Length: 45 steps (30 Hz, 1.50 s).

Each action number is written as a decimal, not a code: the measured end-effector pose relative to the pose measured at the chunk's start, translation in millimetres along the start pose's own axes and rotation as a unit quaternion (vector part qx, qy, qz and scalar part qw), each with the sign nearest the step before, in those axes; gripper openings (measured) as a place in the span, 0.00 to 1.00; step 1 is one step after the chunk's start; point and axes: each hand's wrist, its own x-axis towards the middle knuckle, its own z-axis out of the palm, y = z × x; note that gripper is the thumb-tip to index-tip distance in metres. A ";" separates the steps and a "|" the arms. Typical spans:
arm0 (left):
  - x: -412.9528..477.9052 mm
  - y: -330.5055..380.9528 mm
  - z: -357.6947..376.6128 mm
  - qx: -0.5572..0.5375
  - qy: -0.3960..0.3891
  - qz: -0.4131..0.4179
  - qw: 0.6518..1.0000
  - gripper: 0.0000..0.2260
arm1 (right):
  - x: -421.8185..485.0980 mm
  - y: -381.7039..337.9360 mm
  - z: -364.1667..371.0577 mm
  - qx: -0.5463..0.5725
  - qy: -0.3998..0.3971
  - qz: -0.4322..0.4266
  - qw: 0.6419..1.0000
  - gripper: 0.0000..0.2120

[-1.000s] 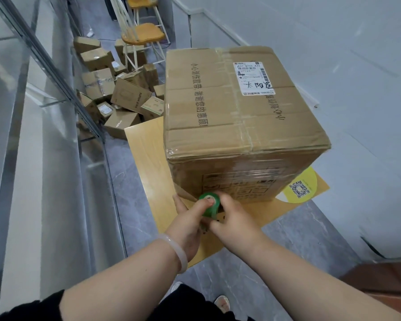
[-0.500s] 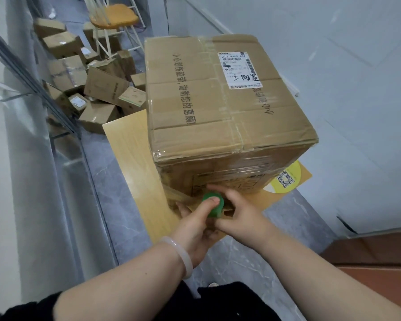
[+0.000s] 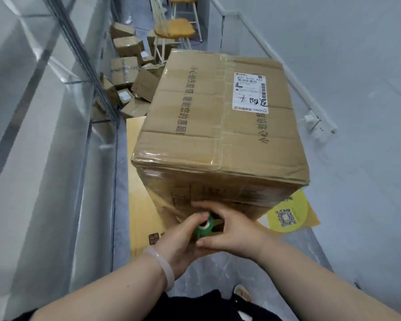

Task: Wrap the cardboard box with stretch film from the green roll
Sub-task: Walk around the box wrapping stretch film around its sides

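Left hand (image 3: 181, 237): curled round small green stretch-film roll (image 3: 204, 225), thumb at its core.
Right hand (image 3: 232, 230): fingers wrapped over the roll's far side.
Box: large brown cardboard box (image 3: 218, 117) just beyond both hands, on pale wooden counter (image 3: 141, 205).
Risk: clear film (image 3: 171, 206) may tear or bunch at the box corner left of the hands if pulled unevenly.
Room: counter edge just beneath the hands; wall close on the right.

Head-worn view, forward and downward
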 end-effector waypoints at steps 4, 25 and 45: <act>-7.7 -27.1 31.2 -0.054 0.072 0.099 0.991 0.57 | 1.9 14.1 -25.5 -0.051 -0.081 -0.008 0.995 0.30; -5.1 -67.0 115.8 -0.158 0.153 0.139 0.966 0.58 | -21.3 55.2 -90.7 0.005 -0.257 -0.017 0.966 0.31; 32.8 -111.3 227.4 -0.292 0.277 0.222 0.888 0.55 | -26.4 89.4 -196.6 -0.208 -0.337 -0.182 0.900 0.33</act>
